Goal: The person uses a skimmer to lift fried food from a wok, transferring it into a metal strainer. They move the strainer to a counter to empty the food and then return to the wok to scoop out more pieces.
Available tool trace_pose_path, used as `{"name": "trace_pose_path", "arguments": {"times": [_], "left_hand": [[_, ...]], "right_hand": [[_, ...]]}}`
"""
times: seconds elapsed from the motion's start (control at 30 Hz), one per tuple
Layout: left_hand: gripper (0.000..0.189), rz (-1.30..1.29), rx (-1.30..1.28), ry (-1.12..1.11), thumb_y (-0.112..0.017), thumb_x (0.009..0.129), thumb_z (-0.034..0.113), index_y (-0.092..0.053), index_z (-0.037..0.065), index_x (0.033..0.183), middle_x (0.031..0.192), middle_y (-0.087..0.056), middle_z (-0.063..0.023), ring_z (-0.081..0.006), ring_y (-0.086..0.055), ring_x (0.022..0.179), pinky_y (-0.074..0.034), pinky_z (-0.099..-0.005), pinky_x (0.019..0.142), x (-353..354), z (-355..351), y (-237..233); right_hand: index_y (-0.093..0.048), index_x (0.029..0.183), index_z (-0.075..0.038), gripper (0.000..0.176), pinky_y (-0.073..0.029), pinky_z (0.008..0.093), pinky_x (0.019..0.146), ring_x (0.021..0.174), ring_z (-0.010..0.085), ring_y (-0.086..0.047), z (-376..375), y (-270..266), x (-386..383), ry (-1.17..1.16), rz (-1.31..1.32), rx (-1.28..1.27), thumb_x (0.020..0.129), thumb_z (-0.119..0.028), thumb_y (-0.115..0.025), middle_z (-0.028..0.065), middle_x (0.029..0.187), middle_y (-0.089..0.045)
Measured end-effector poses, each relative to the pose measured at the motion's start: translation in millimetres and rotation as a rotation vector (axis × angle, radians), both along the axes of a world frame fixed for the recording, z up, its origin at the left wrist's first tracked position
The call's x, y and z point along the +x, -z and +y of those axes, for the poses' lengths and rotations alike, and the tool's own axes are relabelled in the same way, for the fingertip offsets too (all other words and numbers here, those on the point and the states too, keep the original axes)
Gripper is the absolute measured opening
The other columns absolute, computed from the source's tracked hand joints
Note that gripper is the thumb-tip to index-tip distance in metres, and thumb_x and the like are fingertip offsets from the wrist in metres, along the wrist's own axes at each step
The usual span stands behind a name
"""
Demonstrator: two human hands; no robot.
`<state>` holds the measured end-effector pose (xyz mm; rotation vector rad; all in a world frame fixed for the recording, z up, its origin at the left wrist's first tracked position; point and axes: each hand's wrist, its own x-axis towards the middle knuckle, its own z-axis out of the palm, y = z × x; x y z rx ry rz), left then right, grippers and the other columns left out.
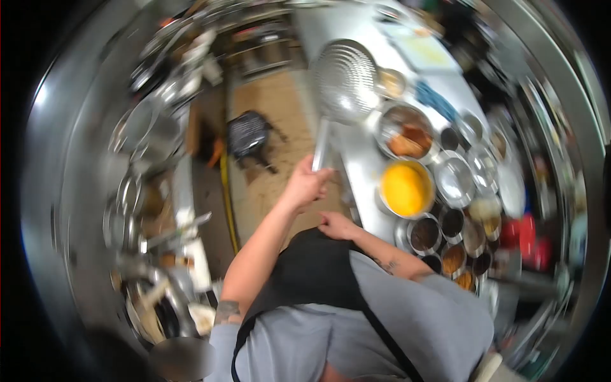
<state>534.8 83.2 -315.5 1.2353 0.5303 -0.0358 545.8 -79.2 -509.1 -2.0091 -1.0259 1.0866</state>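
Note:
My left hand (pixel 309 186) is closed around the handle of a large perforated skimmer (pixel 345 79). Its round, hole-covered metal bowl points away from me, beside the steel counter's near edge. Close to the front of my black apron (pixel 305 270), my right hand (pixel 335 226) has its fingers curled in; whether anything is inside them is hidden. On the counter to the right stand a metal pot of bright yellow contents (pixel 406 188) and a metal bowl with orange-brown food (pixel 410 137).
A steel counter (pixel 363 172) runs along the right, carrying several small containers (pixel 424 234) and a blue cloth (pixel 435 100). A black stool-like object (pixel 249 134) stands on the brown floor (pixel 273 105) ahead. Pots and pans (pixel 151 130) crowd the left side.

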Motion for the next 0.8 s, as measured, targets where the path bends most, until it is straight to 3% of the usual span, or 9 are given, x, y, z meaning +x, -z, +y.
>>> {"name": "trace_pose_path", "arguments": {"times": [0.1,0.13,0.23,0.33,0.47,0.5,0.7,0.73,0.8], "left_hand": [[0.024,-0.052,-0.09,-0.142,-0.065,0.093,0.006,-0.05,0.011,0.111,0.07,-0.048,0.0029,-0.0071,-0.047,0.05,-0.04,-0.0259,0.042,-80,32,11],[0.024,-0.105,-0.065,-0.195,-0.064,0.093,0.006,-0.05,0.01,0.111,0.07,-0.048,0.0026,-0.0071,-0.046,0.05,-0.04,-0.0262,0.042,-112,36,18],[0.026,-0.196,-0.14,-0.43,-0.063,0.094,0.006,-0.049,0.008,0.116,0.074,-0.05,0.0009,-0.0073,-0.046,0.05,-0.041,-0.0267,0.044,-212,47,15],[0.032,-0.202,-0.143,-0.669,-0.062,0.095,0.005,-0.048,0.007,0.124,0.077,-0.051,0.0002,-0.0077,-0.047,0.051,-0.041,-0.0266,0.045,-307,34,0],[0.04,-0.208,-0.184,-1.016,-0.06,0.097,0.005,-0.046,0.006,0.134,0.075,-0.049,0.0003,-0.0079,-0.046,0.051,-0.04,-0.026,0.045,-430,-9,-3],[0.04,-0.234,-0.195,-1.106,-0.059,0.097,0.005,-0.045,0.006,0.135,0.074,-0.048,0.0001,-0.0082,-0.046,0.051,-0.04,-0.026,0.044,-456,-25,-1],[0.041,-0.299,-0.193,-1.63,-0.059,0.096,0.003,-0.044,0.007,0.134,0.074,-0.049,-0.0021,-0.0094,-0.048,0.051,-0.041,-0.0271,0.044,-568,-127,8],[0.041,-0.297,-0.19,-1.709,-0.059,0.096,0.003,-0.045,0.007,0.134,0.074,-0.049,-0.0023,-0.0097,-0.048,0.051,-0.04,-0.0273,0.044,-579,-143,13],[0.04,-0.301,-0.223,-1.856,-0.059,0.095,0.002,-0.045,0.007,0.132,0.074,-0.049,-0.0028,-0.0105,-0.048,0.051,-0.04,-0.0277,0.045,-598,-166,24]], "right_hand": [[-0.056,0.138,-0.001,0.053,-0.055,0.0357,0.081,0.091,0.0214,-0.069,16,-24,-9,-0.013,0.047,0.116,0.089,-0.016,-0.071,0.0144,0.102,-0.072],[-0.054,0.139,0.0,0.052,-0.054,0.034,0.071,0.075,0.0197,-0.065,21,9,-9,-0.039,-0.034,0.136,0.09,-0.013,-0.067,0.0109,0.089,-0.067],[-0.052,0.141,0.003,0.054,-0.053,0.0282,0.069,0.076,0.0141,-0.065,45,31,-15,-0.054,0.177,-0.005,0.091,-0.008,-0.065,0.0095,0.098,-0.068],[-0.052,0.141,0.003,0.055,-0.053,0.0301,0.071,0.076,0.0163,-0.065,86,-10,-48,-0.319,-0.003,-0.13,0.089,-0.009,-0.065,0.0099,0.095,-0.068],[-0.058,0.135,0.003,0.051,-0.054,0.0324,0.073,0.076,0.0201,-0.067,158,13,-91,-0.627,-0.068,-0.005,0.086,-0.01,-0.066,0.0115,0.091,-0.069],[-0.059,0.132,0.002,0.046,-0.055,0.0328,0.076,0.083,0.0217,-0.069,180,-2,-112,-0.724,-0.202,0.116,0.088,-0.008,-0.067,0.0145,0.101,-0.07],[-0.065,0.116,0.003,0.029,-0.054,0.0347,0.076,0.081,0.025,-0.069,328,-69,-279,-0.664,-0.289,0.747,0.089,-0.008,-0.063,0.0165,0.084,-0.07],[-0.063,0.118,0.004,0.034,-0.054,0.0424,0.086,0.097,0.0351,-0.068,354,-76,-309,-0.679,-0.237,0.686,0.087,-0.009,-0.065,0.0221,0.106,-0.069],[-0.057,0.131,0.002,0.047,-0.051,0.0441,0.093,0.108,0.0383,-0.063,381,-110,-376,-0.711,-0.275,0.865,0.087,-0.013,-0.065,0.0231,0.115,-0.063]]}}
